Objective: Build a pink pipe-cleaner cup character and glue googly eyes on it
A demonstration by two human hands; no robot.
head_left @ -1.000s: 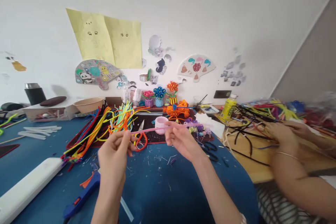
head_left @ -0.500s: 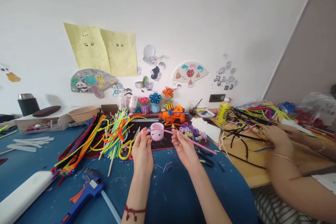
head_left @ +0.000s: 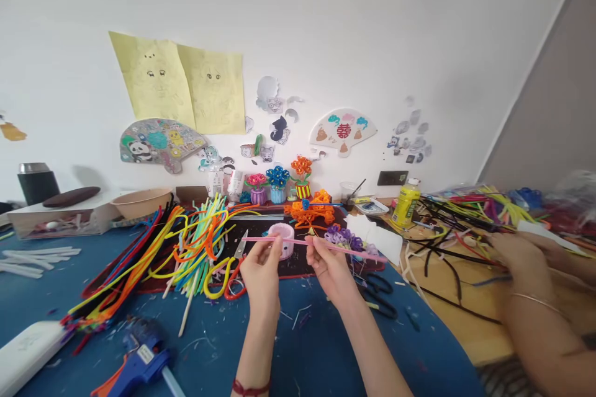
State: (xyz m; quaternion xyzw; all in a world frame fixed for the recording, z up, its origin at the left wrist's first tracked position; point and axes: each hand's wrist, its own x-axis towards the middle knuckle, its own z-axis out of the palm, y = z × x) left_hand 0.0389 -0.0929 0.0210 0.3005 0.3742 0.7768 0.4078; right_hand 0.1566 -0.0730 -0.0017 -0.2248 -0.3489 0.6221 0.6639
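Note:
A thin pink pipe cleaner (head_left: 347, 249) stretches nearly level between my two hands. My left hand (head_left: 263, 270) pinches it left of its middle, and a short end sticks out past the fingers. Further right, my right hand (head_left: 327, 267) grips it too, with the long end running out to the right. Behind my hands stands a small pale pink pot (head_left: 287, 234), partly hidden by the left fingers. Scissors with yellow and red handles (head_left: 219, 280) lie left of my left hand. Purple pipe-cleaner flowers (head_left: 342, 236) rest just beyond my right hand.
A blue glue gun (head_left: 145, 360) lies at front left, near a bundle of coloured pipe cleaners (head_left: 198, 242). Black-handled scissors (head_left: 382, 304) are right of my forearm. A yellow bottle (head_left: 406, 203) stands at the back right. Another person's hand (head_left: 516, 260) works at the wooden table.
My left hand has slid inward along the pipe cleaner, so its left end now sticks out. The pipe cleaner looks straighter. The view has shifted slightly.

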